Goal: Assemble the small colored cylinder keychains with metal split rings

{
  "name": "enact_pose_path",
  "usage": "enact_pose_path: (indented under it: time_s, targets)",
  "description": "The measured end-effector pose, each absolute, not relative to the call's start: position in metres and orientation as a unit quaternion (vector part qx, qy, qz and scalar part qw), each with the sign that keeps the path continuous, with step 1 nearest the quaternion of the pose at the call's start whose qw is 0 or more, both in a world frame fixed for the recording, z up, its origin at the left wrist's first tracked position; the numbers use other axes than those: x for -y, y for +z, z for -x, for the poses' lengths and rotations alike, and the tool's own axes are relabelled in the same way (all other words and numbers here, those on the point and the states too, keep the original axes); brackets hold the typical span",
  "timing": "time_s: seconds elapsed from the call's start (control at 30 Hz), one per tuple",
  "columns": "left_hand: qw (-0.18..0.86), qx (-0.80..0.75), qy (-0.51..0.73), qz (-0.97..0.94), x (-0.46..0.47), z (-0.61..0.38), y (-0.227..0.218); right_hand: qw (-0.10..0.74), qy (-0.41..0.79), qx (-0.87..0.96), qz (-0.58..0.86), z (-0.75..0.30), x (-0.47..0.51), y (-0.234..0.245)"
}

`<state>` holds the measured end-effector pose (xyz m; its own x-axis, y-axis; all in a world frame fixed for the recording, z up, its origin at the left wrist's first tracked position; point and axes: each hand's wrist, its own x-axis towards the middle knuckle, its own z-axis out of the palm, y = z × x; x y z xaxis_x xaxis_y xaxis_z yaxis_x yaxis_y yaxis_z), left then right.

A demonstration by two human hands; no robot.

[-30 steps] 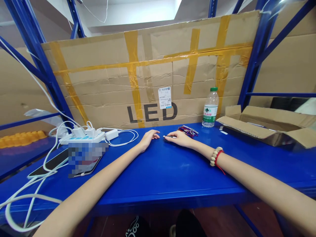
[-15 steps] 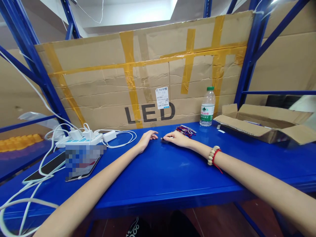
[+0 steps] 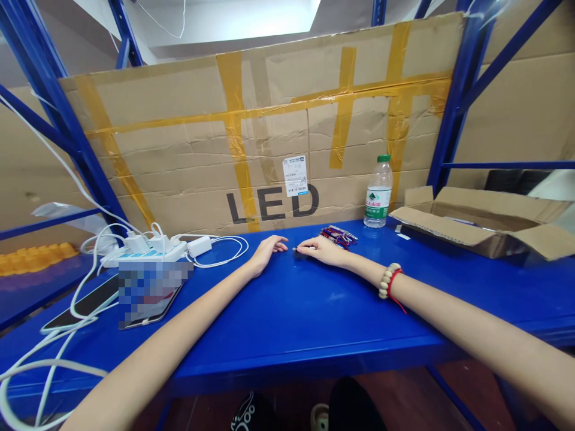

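The right hand [image 3: 324, 251] pinches a small dark object [image 3: 298, 254], its tip pointing toward the loose, empty left hand [image 3: 268, 251]. A second ago the object showed a pale streak; now it looks dark. Reddish items [image 3: 341, 236] lie just beyond the right hand.

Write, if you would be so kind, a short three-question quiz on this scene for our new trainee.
1. True or false: the bottle lies on its side.
2. Which hand has its fingers on the small dark item? A) only the left; B) only the right; C) neither.
3. Fill in: the large black letters on the cardboard panel spell ___.

Key:
1. False; the bottle stands upright.
2. B, the right hand.
3. LED.
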<state>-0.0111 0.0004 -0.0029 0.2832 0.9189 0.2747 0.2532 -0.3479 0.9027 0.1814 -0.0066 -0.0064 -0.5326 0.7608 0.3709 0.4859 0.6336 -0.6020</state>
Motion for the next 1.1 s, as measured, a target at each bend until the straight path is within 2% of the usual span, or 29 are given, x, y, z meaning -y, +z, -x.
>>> enact_pose_path:
  time_s: [0.9,1.1]
  targets:
    - [0.401,-0.415,0.429,-0.696,0.0001,0.0107,-0.0022,0.311,0.197,0.853,0.370,-0.1805,0.0141,-0.0036]
    - [0.464,-0.410,0.434,-0.655,-0.0031,0.0121,0.0000,0.336,0.199,0.840,0.377,-0.1802,0.0125,-0.0044]
